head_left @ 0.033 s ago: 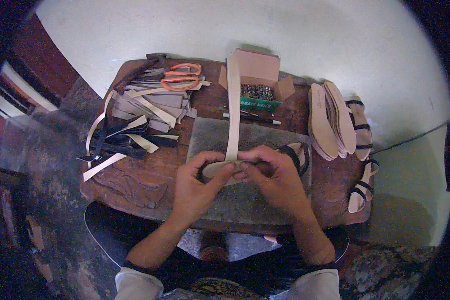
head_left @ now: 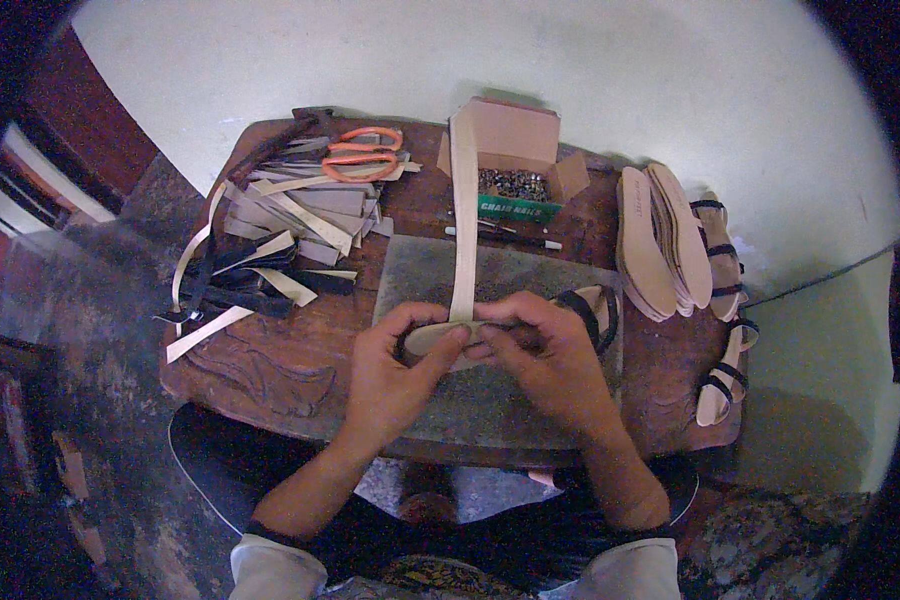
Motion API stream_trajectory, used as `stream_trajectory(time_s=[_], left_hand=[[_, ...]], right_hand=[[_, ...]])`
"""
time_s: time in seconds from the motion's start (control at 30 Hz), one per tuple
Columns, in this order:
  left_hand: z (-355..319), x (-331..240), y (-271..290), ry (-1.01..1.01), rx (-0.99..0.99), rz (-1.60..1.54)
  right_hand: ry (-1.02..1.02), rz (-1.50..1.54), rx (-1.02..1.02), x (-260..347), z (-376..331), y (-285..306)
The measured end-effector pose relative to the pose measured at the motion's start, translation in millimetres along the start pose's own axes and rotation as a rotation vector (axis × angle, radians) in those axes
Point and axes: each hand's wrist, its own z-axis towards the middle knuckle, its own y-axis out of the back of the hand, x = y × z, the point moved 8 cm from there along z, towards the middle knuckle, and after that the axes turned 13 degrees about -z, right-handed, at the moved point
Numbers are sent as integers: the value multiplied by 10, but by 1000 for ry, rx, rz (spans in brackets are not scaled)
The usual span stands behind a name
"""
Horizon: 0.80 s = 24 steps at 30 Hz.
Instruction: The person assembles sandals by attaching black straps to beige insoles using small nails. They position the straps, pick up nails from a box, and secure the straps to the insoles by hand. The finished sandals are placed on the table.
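Left end of the wooden table [head_left: 320,410]: black and cream straps [head_left: 240,285] in a tangle, overlapped past counting. Above these: one bundle of grey strips [head_left: 315,215], likewise uncountable, with one pair of orange-handled scissors [head_left: 362,165] on top and one dark hammer [head_left: 270,145] along the upper left edge. Centre: one grey mat [head_left: 420,270]. Left hand [head_left: 395,368]: thumb and fingers pinching one rounded pale piece [head_left: 430,339] over the mat. Rising from between the hands: one long pale strip [head_left: 464,220], upper end in front of one open box [head_left: 518,207]. On the green front of the box: white capital lettering, legible. Inside: small shiny metal fasteners [head_left: 515,184], too many to count. Just below the box: one black-and-white pen [head_left: 530,241]. Right hand [head_left: 540,350]: thumb and fingertips pinching the same piece, near the base of the strip. Just beyond: one black-strapped sandal [head_left: 592,308], partly hidden. Farther right: two stacks of beige insoles [head_left: 682,245], dark print atop the left stack, too small to read. Right edge: two further sandals [head_left: 712,400], each with black straps.
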Motion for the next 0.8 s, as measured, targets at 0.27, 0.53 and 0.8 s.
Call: stream_trajectory(time_s=[0.27,0.53,0.8], left_hand=[[9,14,7,-59,23,9],[30,45,31,-66,33,15],[24,13,26,-104,32,1]], right_hand=[[-42,45,-97,-36,-4,-7],[-2,-35,-51,23,0,-29],[37,-33,-136,57,-5,-7]])
